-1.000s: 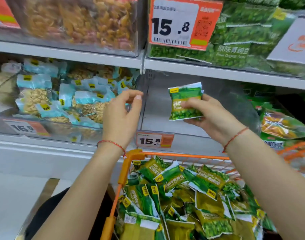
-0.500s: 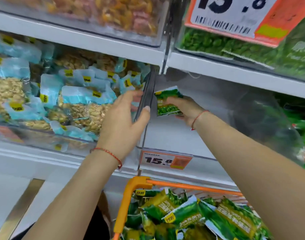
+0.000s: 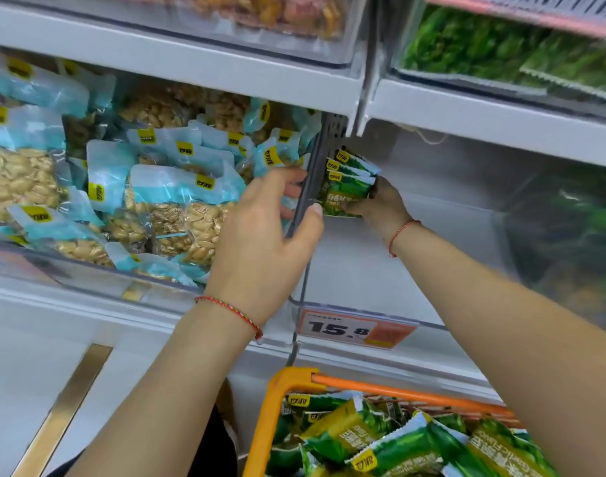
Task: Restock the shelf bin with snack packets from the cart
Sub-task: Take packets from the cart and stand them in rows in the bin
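Head view — three green packets (image 3: 346,187) upright

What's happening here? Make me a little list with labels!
Right hand: holds green pea packets upright at the back left of the clear shelf bin
Left hand: grips the grey divider between the bins
Left bin: blue peanut packets
Cart: orange, filled with more green packets
Price tag: 15.8
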A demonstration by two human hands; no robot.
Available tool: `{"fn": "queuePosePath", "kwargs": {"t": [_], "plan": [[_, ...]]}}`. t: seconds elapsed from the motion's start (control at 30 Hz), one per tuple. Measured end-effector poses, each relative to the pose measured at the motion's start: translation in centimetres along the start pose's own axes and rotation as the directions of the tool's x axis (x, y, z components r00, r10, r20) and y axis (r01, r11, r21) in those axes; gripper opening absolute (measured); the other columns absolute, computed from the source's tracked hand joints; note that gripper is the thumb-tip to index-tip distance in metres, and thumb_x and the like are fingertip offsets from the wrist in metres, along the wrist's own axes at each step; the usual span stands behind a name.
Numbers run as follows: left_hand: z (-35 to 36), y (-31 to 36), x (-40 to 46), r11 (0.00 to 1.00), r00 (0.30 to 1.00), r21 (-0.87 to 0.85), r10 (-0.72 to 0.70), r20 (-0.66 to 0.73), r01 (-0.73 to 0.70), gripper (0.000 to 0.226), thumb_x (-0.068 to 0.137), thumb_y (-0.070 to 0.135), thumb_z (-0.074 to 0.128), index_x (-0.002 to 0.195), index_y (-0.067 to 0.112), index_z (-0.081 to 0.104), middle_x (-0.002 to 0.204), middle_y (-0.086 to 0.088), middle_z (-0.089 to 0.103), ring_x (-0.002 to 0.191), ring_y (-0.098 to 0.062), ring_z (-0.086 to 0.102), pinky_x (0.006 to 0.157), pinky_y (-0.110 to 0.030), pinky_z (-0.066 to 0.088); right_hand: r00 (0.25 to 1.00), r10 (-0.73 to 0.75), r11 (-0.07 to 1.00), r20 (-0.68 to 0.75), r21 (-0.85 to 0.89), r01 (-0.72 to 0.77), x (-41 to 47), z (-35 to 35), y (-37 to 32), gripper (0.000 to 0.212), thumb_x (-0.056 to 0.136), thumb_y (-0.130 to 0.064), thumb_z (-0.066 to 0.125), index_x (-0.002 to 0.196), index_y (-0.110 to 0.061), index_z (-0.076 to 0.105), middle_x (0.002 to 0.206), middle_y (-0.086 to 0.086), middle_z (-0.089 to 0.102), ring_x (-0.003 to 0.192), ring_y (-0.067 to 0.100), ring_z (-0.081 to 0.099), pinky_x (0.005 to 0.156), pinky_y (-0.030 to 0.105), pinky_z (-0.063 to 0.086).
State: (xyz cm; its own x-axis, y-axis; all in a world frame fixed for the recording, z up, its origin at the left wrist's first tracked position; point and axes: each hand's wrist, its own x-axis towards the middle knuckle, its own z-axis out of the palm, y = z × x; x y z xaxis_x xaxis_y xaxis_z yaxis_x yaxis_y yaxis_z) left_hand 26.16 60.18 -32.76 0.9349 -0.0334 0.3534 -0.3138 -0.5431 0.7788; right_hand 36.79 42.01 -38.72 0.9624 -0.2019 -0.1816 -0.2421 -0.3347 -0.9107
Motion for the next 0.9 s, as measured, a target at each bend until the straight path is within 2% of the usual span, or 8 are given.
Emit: {"fn": "queuePosePath", "kwargs": {"t": [0.1,0.17,0.3,0.4,0.57,0.7,0.8,0.9], "plan": [[0.0,0.1,-0.1,1.0,1.0,0.006,-0.002,-0.006,0.002,0.038,0.085,0.035,0.051,0.12,0.022,0.054,0.103,0.012,0.054,0.083,0.002,0.053,0.069,-0.006,0.037,0.991,-0.085,0.987,-0.106,-0.148,0.068,0.3,0.4,-0.6,0.052,0.082,0.002,0.064,0.129,-0.011,0.049,0.111,0.002,0.061,0.103,0.017,0.057,0.078,0.016,0.04],[0.0,0.2,-0.1,1.0,1.0,0.01,0.001,-0.009,-0.001,0.037,0.085,0.035,0.051,0.12,0.021,0.054,0.104,0.01,0.055,0.082,0.0,0.054,0.069,-0.008,0.038,0.987,-0.064,0.986,-0.149,-0.161,0.04,0.8,0.6,-1.2,0.049,0.081,0.002,0.062,0.127,-0.013,0.052,0.106,0.002,0.061,0.105,0.02,0.059,0.076,0.018,0.041],[0.0,0.2,-0.1,1.0,1.0,0.012,0.008,-0.011,-0.007,0.037,0.085,0.034,0.052,0.119,0.02,0.055,0.103,0.01,0.055,0.081,-0.001,0.054,0.069,-0.008,0.038,0.998,-0.021,0.99,-0.06,-0.142,0.012,0.5,1.5,-1.8,0.051,0.078,-0.004,0.072,0.124,-0.014,0.054,0.113,0.003,0.063,0.106,0.018,0.059,0.081,0.02,0.043],[-0.1,0.3,-0.1,1.0,1.0,0.009,0.009,-0.009,-0.009,0.038,0.085,0.034,0.052,0.12,0.02,0.054,0.104,0.009,0.055,0.081,-0.001,0.054,0.069,-0.008,0.038,0.997,-0.034,0.99,-0.069,-0.139,0.024,0.2,1.5,-1.6,0.049,0.078,-0.013,0.075,0.123,-0.017,0.055,0.116,0.002,0.064,0.106,0.018,0.06,0.079,0.02,0.042],[-0.1,0.3,-0.1,1.0,1.0,0.008,0.017,-0.009,-0.017,0.039,0.085,0.034,0.051,0.121,0.02,0.054,0.103,0.01,0.053,0.082,-0.001,0.054,0.07,-0.01,0.039,0.993,-0.071,0.97,-0.09,-0.24,0.047,0.1,1.3,-1.0,0.044,0.081,-0.024,0.072,0.122,-0.02,0.057,0.119,0.003,0.065,0.109,0.021,0.06,0.082,0.022,0.043],[0.0,0.2,0.0,0.999,1.0,0.018,0.027,-0.015,-0.027,0.039,0.085,0.034,0.051,0.121,0.019,0.054,0.103,0.011,0.052,0.079,0.002,0.052,0.067,-0.007,0.037,0.998,-0.066,0.936,0.023,-0.346,0.07,-0.2,0.3,-1.2,0.055,0.083,-0.029,0.071,0.132,-0.025,0.048,0.129,0.001,0.058,0.12,0.021,0.051,0.087,0.023,0.04],[0.0,0.2,-0.1,0.999,0.999,0.015,0.032,-0.025,-0.032,0.038,0.085,0.032,0.051,0.12,0.018,0.055,0.103,0.01,0.052,0.078,0.002,0.052,0.068,-0.007,0.037,0.998,-0.045,0.932,0.054,-0.357,0.062,-0.4,0.0,-1.5,0.061,0.083,-0.027,0.071,0.137,-0.027,0.043,0.133,0.002,0.055,0.124,0.022,0.049,0.087,0.021,0.037],[0.0,0.2,-0.1,0.999,0.999,0.021,0.033,-0.018,-0.032,0.035,0.088,0.03,0.054,0.12,0.019,0.054,0.103,0.01,0.052,0.079,0.002,0.052,0.069,-0.008,0.038,0.997,-0.011,0.94,0.075,-0.339,0.036,-0.6,0.2,-1.6,0.073,0.08,-0.025,0.074,0.141,-0.03,0.034,0.122,-0.001,0.058,0.116,0.021,0.053,0.085,0.021,0.038]]}}
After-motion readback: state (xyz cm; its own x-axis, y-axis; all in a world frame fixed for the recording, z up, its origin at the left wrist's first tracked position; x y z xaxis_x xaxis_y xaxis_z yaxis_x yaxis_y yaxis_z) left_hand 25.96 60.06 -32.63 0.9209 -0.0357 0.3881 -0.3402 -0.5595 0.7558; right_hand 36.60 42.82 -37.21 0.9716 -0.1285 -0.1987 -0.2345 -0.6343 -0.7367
